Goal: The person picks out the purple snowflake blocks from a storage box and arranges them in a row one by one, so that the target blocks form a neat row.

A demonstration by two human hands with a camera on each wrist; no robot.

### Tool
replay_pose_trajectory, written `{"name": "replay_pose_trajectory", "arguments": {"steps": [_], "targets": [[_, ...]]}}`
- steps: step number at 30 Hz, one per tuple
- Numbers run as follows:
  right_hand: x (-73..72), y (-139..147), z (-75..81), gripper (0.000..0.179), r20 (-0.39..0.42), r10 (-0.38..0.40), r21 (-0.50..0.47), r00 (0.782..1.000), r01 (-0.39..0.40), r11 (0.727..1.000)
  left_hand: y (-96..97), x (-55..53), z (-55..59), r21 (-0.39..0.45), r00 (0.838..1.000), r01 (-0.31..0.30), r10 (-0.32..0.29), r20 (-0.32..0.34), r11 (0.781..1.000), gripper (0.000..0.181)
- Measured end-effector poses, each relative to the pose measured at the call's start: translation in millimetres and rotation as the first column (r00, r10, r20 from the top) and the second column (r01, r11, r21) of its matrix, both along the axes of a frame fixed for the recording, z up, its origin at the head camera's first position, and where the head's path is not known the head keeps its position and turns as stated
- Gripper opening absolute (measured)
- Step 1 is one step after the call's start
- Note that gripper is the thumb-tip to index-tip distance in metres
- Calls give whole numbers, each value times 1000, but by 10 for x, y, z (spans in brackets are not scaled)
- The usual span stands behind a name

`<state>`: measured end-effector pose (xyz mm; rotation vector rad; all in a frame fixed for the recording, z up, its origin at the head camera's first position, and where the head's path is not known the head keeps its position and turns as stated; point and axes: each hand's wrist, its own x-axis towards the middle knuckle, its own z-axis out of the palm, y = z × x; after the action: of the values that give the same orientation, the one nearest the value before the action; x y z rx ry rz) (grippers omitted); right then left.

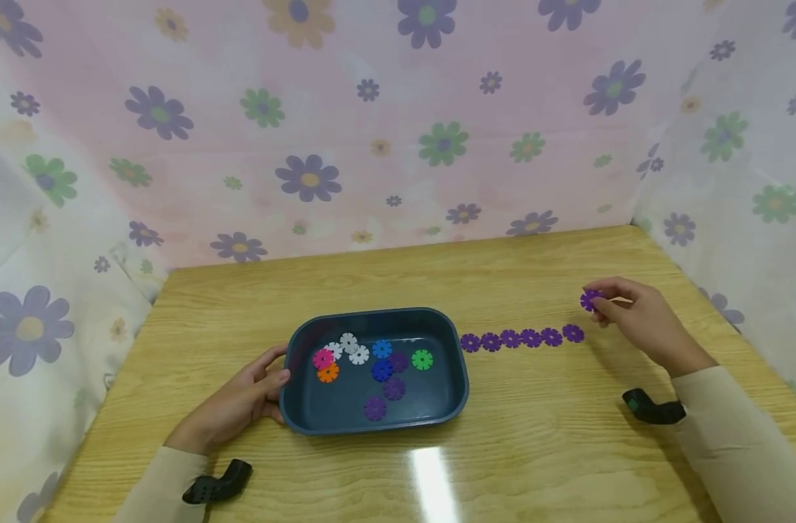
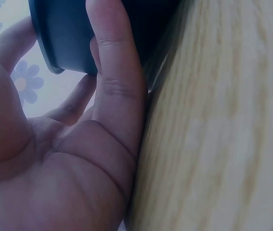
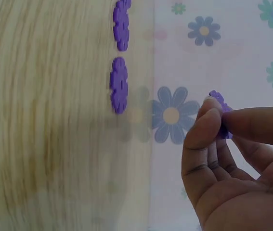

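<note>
My right hand (image 1: 640,319) pinches a purple snowflake disc (image 1: 590,300) between thumb and fingertips, raised above the table. In the right wrist view the same disc (image 3: 224,120) is seen nearly edge-on. Below it, a row of several purple snowflake discs (image 1: 510,338) runs along the table, from beside the tray towards this hand. My left hand (image 1: 241,396) holds the left end of a dark blue tray (image 1: 372,430), thumb at the rim; in the left wrist view its fingers lie against the tray's outer wall (image 2: 69,43).
Inside the tray lie loose discs: white (image 1: 359,354), pink (image 1: 323,359), orange (image 1: 328,373), blue (image 1: 382,370), green (image 1: 422,359) and purple (image 1: 375,408). The wooden table (image 1: 535,450) meets a flowered curtain (image 1: 398,181) at the back and sides.
</note>
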<state>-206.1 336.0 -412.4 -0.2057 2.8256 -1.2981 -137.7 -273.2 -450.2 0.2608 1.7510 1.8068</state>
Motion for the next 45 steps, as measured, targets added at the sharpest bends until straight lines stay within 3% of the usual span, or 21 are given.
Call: {"name": "replay_pose_trajectory", "arguments": {"steps": [9,15,24,31,39,45], "targets": [[-87,160,-96,37,136,13,73,991,-23,997,-5,-5,30,3,1000,9,-9,-17,1000,53],[-142,197,-198,34,214,51,53,975,-63,997,-19,5,30,24,999,21,-20,-36,1000,52],[-139,218,-243,33,245,69,62,967,-86,994,-19,10,25,13,1000,8,-8,-21,1000,54],[-112,251,-232,30,237,70,130,969,-103,986,-2,6,33,14,1000,15,-14,-20,1000,55],[-93,249,-219,29,216,63,216,974,-111,970,21,-29,72,-43,1000,1,-2,-22,999,54],[-106,235,-235,27,196,70,241,978,-117,963,12,-4,60,-12,1000,12,-13,-18,1000,54]]}}
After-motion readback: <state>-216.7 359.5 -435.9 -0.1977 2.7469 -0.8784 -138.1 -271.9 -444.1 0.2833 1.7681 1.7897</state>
